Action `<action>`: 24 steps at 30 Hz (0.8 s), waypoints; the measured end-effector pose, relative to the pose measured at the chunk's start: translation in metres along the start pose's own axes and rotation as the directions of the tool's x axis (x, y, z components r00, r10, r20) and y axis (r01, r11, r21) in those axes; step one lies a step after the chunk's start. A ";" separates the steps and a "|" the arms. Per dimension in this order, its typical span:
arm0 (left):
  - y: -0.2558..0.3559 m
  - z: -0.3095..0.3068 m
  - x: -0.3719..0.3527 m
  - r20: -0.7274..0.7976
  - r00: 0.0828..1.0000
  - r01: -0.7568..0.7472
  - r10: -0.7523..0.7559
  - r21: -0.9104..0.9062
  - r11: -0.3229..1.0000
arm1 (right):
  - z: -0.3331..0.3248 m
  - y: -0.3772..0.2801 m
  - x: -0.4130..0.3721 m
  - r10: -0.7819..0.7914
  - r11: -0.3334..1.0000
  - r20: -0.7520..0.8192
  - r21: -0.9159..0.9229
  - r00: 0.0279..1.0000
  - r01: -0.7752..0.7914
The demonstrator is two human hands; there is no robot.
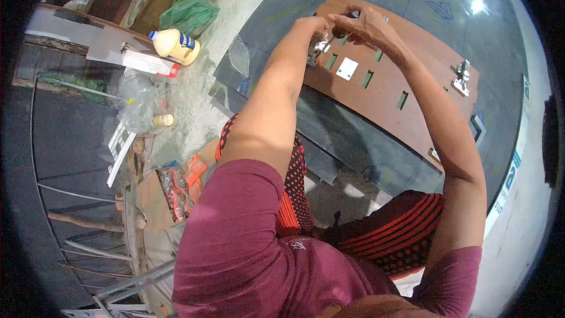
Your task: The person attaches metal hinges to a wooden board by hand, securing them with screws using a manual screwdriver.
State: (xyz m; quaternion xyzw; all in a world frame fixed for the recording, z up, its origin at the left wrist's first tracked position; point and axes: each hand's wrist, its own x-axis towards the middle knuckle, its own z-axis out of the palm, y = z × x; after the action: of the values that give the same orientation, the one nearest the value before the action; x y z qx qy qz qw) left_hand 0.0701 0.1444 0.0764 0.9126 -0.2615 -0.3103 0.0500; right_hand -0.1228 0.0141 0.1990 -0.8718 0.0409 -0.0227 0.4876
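Observation:
A brown wooden board (385, 106) lies on a dark sheet, with several narrow slots cut in it and a small white plate (347, 69) on top. My right hand (372, 26) is closed round a dark, rounded tool (340, 32) near the board's far left corner. Beside it, my left hand (313, 25) is closed, its fingers curled down close to a metal cabinet hinge (321, 45); what it grips is hidden. A second hinge (462, 78) sits near the board's right end. Another metal piece (434, 154) shows at the near edge, partly behind my right forearm.
A black handle-shaped piece (477, 129) lies right of the board. Left on the floor stand a cream jug (179, 47) with a blue cap and a small bottle (163, 120). A green plastic bag (188, 17) and a box of packets (176, 191) are also there.

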 end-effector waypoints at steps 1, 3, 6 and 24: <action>0.014 -0.006 -0.022 -0.012 0.999 0.034 -0.033 0.073 0.997 | 0.000 0.000 0.000 -0.002 1.000 -0.001 0.002 1.000 0.002; 0.021 -0.011 -0.034 -0.026 0.997 0.069 -0.066 0.145 0.987 | -0.002 -0.001 -0.005 -0.079 0.994 -0.036 0.071 0.996 0.082; 0.017 -0.010 -0.035 -0.021 0.999 0.029 -0.025 0.181 0.983 | -0.006 -0.006 -0.008 -0.139 0.982 -0.049 0.125 0.989 0.144; 0.012 -0.009 -0.034 0.062 0.995 0.089 -0.077 -0.239 0.967 | 0.024 0.005 0.003 -0.248 0.965 0.162 0.125 0.955 0.229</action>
State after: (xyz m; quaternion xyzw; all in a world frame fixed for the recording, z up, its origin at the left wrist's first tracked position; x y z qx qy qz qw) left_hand 0.0475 0.1503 0.1054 0.9016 -0.1845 -0.3652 0.1407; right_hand -0.1179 0.0315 0.1822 -0.8423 -0.1093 -0.0062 0.5278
